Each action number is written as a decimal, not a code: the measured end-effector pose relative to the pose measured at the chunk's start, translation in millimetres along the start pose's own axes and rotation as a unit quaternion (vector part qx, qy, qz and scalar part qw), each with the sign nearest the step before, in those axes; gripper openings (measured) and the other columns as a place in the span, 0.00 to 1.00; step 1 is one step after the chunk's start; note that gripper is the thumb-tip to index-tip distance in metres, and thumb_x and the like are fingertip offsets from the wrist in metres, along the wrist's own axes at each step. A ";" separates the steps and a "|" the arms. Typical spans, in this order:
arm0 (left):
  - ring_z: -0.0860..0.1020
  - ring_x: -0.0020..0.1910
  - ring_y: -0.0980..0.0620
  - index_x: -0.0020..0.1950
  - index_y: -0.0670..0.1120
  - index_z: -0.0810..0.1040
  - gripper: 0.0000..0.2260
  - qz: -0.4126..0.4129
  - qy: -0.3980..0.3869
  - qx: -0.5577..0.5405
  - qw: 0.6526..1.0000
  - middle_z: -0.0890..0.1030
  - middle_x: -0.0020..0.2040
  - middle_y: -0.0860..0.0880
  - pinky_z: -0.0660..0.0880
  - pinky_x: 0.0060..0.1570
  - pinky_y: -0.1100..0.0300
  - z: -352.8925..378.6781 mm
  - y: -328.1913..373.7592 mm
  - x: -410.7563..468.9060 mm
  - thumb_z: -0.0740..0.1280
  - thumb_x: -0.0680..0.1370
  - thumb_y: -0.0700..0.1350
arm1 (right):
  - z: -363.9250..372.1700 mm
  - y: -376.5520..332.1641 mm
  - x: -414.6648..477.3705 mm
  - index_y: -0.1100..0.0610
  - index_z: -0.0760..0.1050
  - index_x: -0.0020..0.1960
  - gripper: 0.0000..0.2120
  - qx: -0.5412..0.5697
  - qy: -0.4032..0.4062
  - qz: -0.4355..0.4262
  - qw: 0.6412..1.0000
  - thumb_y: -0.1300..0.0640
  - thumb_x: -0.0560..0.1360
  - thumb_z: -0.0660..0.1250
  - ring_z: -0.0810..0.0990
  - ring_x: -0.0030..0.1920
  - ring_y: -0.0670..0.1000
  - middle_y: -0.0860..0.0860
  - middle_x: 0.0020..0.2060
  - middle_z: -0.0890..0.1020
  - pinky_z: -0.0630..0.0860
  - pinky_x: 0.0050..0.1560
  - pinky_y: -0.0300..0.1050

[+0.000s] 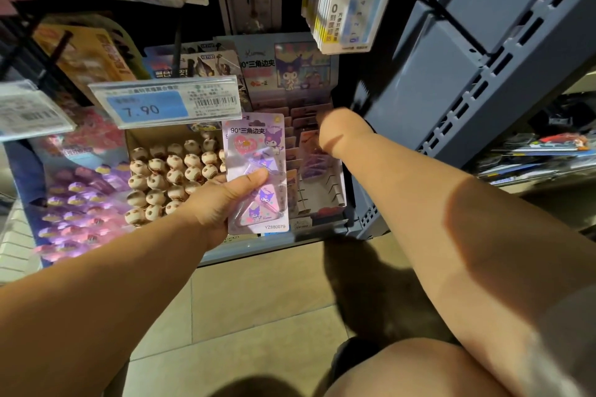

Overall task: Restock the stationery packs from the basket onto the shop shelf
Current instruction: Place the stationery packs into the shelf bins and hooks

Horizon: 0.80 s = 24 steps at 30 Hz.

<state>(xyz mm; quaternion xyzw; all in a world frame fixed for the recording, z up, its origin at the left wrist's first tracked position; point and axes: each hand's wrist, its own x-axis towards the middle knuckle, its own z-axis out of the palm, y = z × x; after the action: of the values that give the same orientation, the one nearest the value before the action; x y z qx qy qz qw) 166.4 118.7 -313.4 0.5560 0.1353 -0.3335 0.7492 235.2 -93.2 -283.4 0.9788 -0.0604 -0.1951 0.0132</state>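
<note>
1. One stationery pack [254, 145] is in hand, held upright just in front of a slotted white display box [325, 196].
2. Two hands show. The left hand [219, 200] grips the pack's lower edge, thumb across its front. The right hand [335, 135] reaches into the display box, blurred, so its grip cannot be told.
3. The pack is a glossy lilac-pink card with a cartoon character and at least two triangular clips under clear plastic.
4. To its left, a cardboard box [151, 135] holds many round brown-and-cream heads, and one price label [154, 106] reads 7.90.

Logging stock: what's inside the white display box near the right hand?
Pink clip packs stand in its back slots; front slots are bare. The held pack hides its left side.
</note>
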 end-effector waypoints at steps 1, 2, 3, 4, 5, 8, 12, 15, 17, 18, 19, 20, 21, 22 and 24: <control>0.82 0.46 0.44 0.62 0.39 0.79 0.24 0.000 -0.001 -0.003 1.000 0.81 0.57 0.38 0.82 0.43 0.51 0.6 -0.2 0.1 0.73 0.67 0.44 | -0.2 0.3 1.6 0.67 0.69 0.67 0.17 0.002 -0.007 0.002 1.000 0.65 0.79 0.56 0.72 0.65 0.62 0.62 0.66 0.73 0.71 0.61 0.52; 0.82 0.47 0.43 0.62 0.39 0.79 0.24 -0.001 -0.001 -0.003 1.000 0.81 0.57 0.37 0.82 0.44 0.50 0.1 -0.1 0.3 0.73 0.67 0.44 | -0.6 0.4 2.1 0.67 0.69 0.67 0.17 0.011 -0.009 0.004 1.000 0.66 0.79 0.56 0.73 0.64 0.62 0.63 0.65 0.73 0.71 0.61 0.52; 0.82 0.49 0.41 0.62 0.39 0.79 0.24 -0.003 -0.001 0.000 1.000 0.81 0.58 0.37 0.82 0.47 0.48 0.3 -0.3 0.5 0.73 0.67 0.44 | -0.8 0.4 2.3 0.67 0.69 0.67 0.17 0.026 -0.007 0.005 1.000 0.66 0.79 0.56 0.73 0.63 0.62 0.63 0.64 0.74 0.72 0.60 0.53; 0.81 0.53 0.40 0.61 0.39 0.79 0.24 -0.006 0.001 0.007 1.000 0.80 0.59 0.37 0.80 0.51 0.46 0.7 -0.3 0.3 0.73 0.66 0.44 | -0.7 0.7 1.0 0.66 0.70 0.66 0.16 0.039 -0.005 0.002 0.999 0.66 0.79 0.57 0.74 0.62 0.62 0.63 0.64 0.74 0.72 0.59 0.52; 0.80 0.56 0.39 0.61 0.40 0.79 0.24 -0.008 0.005 0.014 1.000 0.80 0.60 0.37 0.78 0.55 0.43 0.9 -0.3 0.2 0.74 0.66 0.45 | 0.0 2.0 -0.2 0.66 0.70 0.66 0.16 0.048 0.003 -0.002 0.999 0.65 0.79 0.57 0.75 0.61 0.61 0.62 0.62 0.75 0.72 0.56 0.50; 0.78 0.59 0.39 0.60 0.41 0.80 0.25 -0.010 0.023 0.020 0.999 0.80 0.60 0.39 0.74 0.60 0.39 4.2 0.2 -1.6 0.75 0.64 0.46 | 3.6 7.0 -7.9 0.62 0.74 0.63 0.16 0.090 0.059 -0.016 0.994 0.52 0.81 0.58 0.77 0.53 0.59 0.59 0.56 0.79 0.69 0.47 0.44; 0.79 0.57 0.41 0.61 0.42 0.79 0.29 -0.017 0.027 0.035 0.999 0.82 0.58 0.41 0.74 0.57 0.35 9.4 0.8 -7.1 0.80 0.62 0.46 | -4.1 4.8 -18.9 0.55 0.75 0.59 0.18 0.242 0.152 -0.011 0.958 0.45 0.81 0.54 0.80 0.46 0.59 0.58 0.50 0.80 0.75 0.47 0.45; 0.83 0.46 0.46 0.59 0.41 0.81 0.25 -0.007 0.002 0.008 1.000 0.85 0.50 0.43 0.81 0.48 0.47 10.3 -2.1 -7.0 0.77 0.62 0.43 | -16.6 -2.7 -30.1 0.50 0.75 0.51 0.16 0.376 0.146 -0.051 0.914 0.40 0.79 0.55 0.78 0.43 0.56 0.55 0.49 0.81 0.78 0.50 0.49; 0.84 0.43 0.47 0.55 0.41 0.82 0.21 0.003 -0.013 0.003 1.000 0.85 0.48 0.43 0.81 0.47 0.50 10.4 -4.2 -8.6 0.75 0.62 0.42 | -20.2 -9.4 -40.8 0.50 0.76 0.52 0.14 0.398 0.110 -0.095 0.906 0.41 0.78 0.60 0.76 0.42 0.51 0.51 0.45 0.80 0.75 0.46 0.44; 0.84 0.42 0.48 0.53 0.41 0.82 0.19 0.009 -0.014 0.005 1.000 0.85 0.46 0.43 0.81 0.47 0.51 10.6 -4.7 -9.5 0.74 0.62 0.41 | -20.5 -11.9 -45.3 0.51 0.76 0.52 0.13 0.391 0.096 -0.109 0.909 0.42 0.77 0.63 0.75 0.40 0.48 0.48 0.42 0.78 0.73 0.42 0.41; 0.84 0.40 0.48 0.52 0.41 0.82 0.18 0.011 -0.014 0.007 1.000 0.85 0.45 0.43 0.82 0.45 0.51 10.0 -5.5 -10.7 0.74 0.63 0.41 | -19.3 -13.4 -47.2 0.51 0.76 0.50 0.11 0.383 0.092 -0.114 0.912 0.44 0.76 0.66 0.74 0.38 0.45 0.45 0.39 0.77 0.71 0.39 0.38; 0.84 0.39 0.48 0.52 0.41 0.82 0.17 0.012 -0.020 0.008 1.000 0.85 0.44 0.43 0.82 0.42 0.51 10.4 -4.9 -13.0 0.74 0.63 0.40 | -19.8 -14.0 -48.8 0.51 0.76 0.48 0.09 0.379 0.093 -0.116 0.913 0.46 0.74 0.68 0.73 0.36 0.44 0.43 0.36 0.75 0.68 0.36 0.36; 0.84 0.39 0.47 0.51 0.41 0.82 0.17 0.010 -0.028 0.011 1.000 0.85 0.44 0.43 0.82 0.39 0.52 10.9 -4.5 -15.4 0.74 0.63 0.39 | -19.5 -13.8 -49.1 0.51 0.75 0.46 0.09 0.379 0.092 -0.116 0.914 0.47 0.73 0.70 0.72 0.35 0.43 0.43 0.35 0.74 0.67 0.34 0.36; 0.84 0.41 0.46 0.52 0.41 0.82 0.18 0.009 -0.037 0.015 0.999 0.85 0.46 0.42 0.82 0.39 0.51 11.6 -3.3 -17.6 0.75 0.64 0.39 | -21.8 -13.8 -51.3 0.52 0.75 0.46 0.09 0.378 0.086 -0.118 0.914 0.48 0.72 0.71 0.72 0.35 0.44 0.44 0.35 0.74 0.67 0.34 0.36; 0.83 0.48 0.42 0.57 0.40 0.81 0.22 0.005 -0.053 0.028 0.998 0.84 0.52 0.40 0.81 0.45 0.45 14.5 -0.6 -20.5 0.78 0.64 0.39 | -26.1 -13.4 -56.3 0.55 0.75 0.49 0.11 0.372 0.065 -0.123 0.918 0.48 0.73 0.70 0.74 0.40 0.47 0.48 0.40 0.76 0.69 0.37 0.38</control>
<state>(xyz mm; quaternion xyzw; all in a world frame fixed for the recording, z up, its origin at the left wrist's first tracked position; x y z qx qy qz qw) 148.3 112.4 -297.1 0.5592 0.0833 -0.3619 0.7412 195.1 -72.8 -238.5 0.9235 -0.0067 -0.0950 -0.3717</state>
